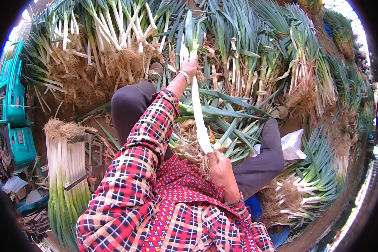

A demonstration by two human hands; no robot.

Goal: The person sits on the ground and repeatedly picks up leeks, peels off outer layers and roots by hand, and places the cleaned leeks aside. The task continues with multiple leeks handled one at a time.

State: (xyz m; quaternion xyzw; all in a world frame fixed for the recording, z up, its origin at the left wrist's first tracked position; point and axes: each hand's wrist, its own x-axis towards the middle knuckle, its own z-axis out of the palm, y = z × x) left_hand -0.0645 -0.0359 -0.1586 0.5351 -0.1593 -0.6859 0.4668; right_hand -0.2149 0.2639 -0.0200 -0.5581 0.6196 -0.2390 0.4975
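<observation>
A long leek [198, 110] with a clean white shaft stretches between my two hands, its green leaves pointing away from me. My left hand [189, 68], with a bracelet at the wrist, is wrapped around the upper shaft just below the leaves. Close to my lap, my right hand [222, 171] grips the root end, and stringy roots hang beside the thumb. Beneath the leek, between my knees, lies a heap of torn green leaves [236, 126] and pale peelings [186, 145].
Piled leeks with earthy roots [123, 63] spread across the far left; more leafy leeks [239, 63] stand far right. A neat bundle [66, 163] rests by a metal frame [93, 151] at left, near a teal machine [14, 91]. Rooted leeks [283, 198] and a white bag [293, 145] lie right.
</observation>
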